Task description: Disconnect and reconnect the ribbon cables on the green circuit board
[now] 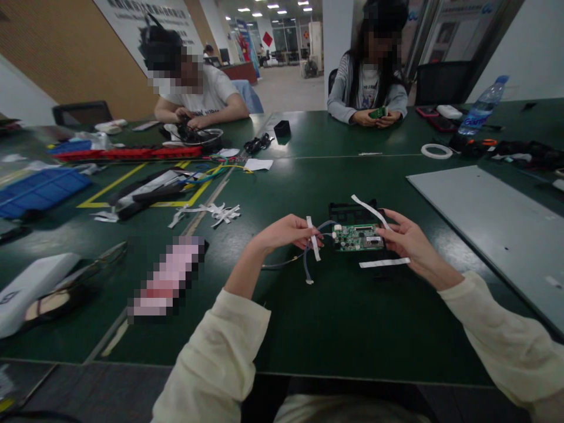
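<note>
My left hand [288,232] is closed, pinching a grey cable [326,225] whose plugs meet the left edge of a green circuit board [356,237]. A short white strip [315,247] lies across these fingertips. One loose cable end [307,267] hangs below them. My right hand [409,244] grips the board's right edge, thumb on top and fingers behind. The board sits against a black plastic frame [348,208], partly hidden by it. Two more white strips, an upper one [368,208] and a lower one [381,263], reach out from my right hand.
Crumpled white strips [222,214] and a pixelated phone-like item [170,279] lie left on the green table [335,329]. A grey panel [489,217] and tape roll [436,151] are right. Across sit two people; one holds a green board [378,112]. A bottle [484,106] stands far right.
</note>
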{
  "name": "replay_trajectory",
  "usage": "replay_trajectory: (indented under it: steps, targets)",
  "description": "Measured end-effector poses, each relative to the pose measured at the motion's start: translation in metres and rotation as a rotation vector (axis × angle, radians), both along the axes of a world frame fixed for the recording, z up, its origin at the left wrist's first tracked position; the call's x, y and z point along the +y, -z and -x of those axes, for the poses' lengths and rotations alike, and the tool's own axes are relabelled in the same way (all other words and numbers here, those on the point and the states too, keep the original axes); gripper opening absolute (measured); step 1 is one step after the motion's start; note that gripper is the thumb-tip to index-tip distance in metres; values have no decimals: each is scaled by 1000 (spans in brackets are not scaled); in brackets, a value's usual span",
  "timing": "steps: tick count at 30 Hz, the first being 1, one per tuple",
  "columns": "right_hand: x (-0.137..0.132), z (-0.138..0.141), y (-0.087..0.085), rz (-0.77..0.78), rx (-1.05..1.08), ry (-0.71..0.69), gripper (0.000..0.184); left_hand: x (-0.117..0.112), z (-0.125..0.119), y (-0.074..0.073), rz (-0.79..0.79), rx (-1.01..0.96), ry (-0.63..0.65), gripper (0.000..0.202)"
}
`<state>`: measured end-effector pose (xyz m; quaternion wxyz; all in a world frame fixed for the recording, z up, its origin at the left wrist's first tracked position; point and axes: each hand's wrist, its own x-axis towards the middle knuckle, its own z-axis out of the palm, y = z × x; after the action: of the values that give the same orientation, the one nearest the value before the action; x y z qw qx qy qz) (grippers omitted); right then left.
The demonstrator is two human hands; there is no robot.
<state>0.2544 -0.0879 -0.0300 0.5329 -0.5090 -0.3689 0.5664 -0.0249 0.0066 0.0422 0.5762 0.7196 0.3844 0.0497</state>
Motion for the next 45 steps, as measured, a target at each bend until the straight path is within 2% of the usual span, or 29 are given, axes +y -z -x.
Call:
replay_trajectory:
  steps: [6,17,27,30,32,36,39,42,45]
  targets:
    - [0,0,2,20,12,9,73,1,0,3,-17,8,-7,34]
    - [1,0,1,18,9,18,72,0,1,1,-4,-73,-94,36]
    - [1,-1,3,6,35,18,67,4,1,6,69,-128,-98,46]
    - [2,-1,4,8,18,18,67,4,3,5,85,-125,-137,52]
    - [2,-2,5,12,13,16,67,4,3,4,146,-160,-176,58]
    - [1,-1,3,28,48,21,66,7,0,9,371,-313,-280,74]
    - [-1,1,0,34,109,18,63,8,-6,17,530,-391,-357,71]
    - [-3,4,-4,38,170,-18,63,4,-14,21,685,-416,-359,64]
    - [-4,7,-4,17,205,-55,65,-5,-21,21,778,-452,-292,60]
